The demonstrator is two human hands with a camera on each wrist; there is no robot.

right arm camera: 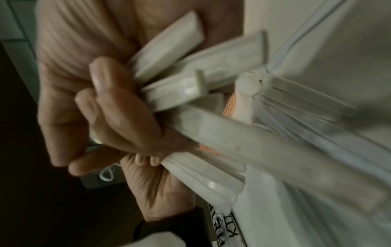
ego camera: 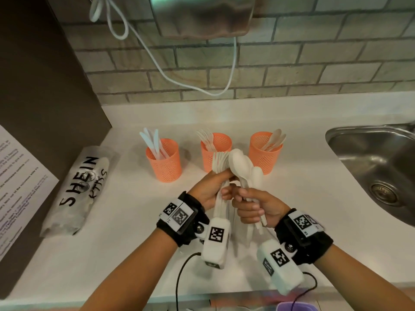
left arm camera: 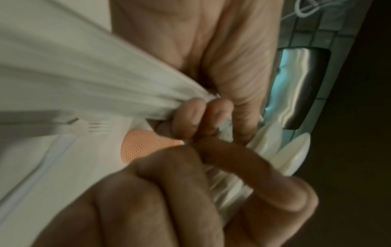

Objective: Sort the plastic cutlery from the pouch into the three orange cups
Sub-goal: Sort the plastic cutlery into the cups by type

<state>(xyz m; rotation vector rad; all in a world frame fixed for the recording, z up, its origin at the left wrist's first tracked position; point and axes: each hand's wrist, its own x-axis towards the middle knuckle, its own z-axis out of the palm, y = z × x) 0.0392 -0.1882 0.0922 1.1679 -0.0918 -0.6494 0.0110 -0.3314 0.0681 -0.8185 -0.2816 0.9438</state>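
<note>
Three orange mesh cups stand in a row on the white counter: the left cup holds knives, the middle cup forks, the right cup spoons. In front of the middle cup, my left hand grips a bundle of white forks by the handles. Against it, my right hand grips several white spoons, bowls up. The left wrist view shows my fingers curled on the handles. In the right wrist view, fingers wrap spoon handles. The white SHEIN pouch lies at left.
A steel sink is sunk into the counter at right. A printed sheet leans on a dark panel at left. A white cable hangs on the brick wall under a metal dispenser. Wrist-camera cables trail near the front edge.
</note>
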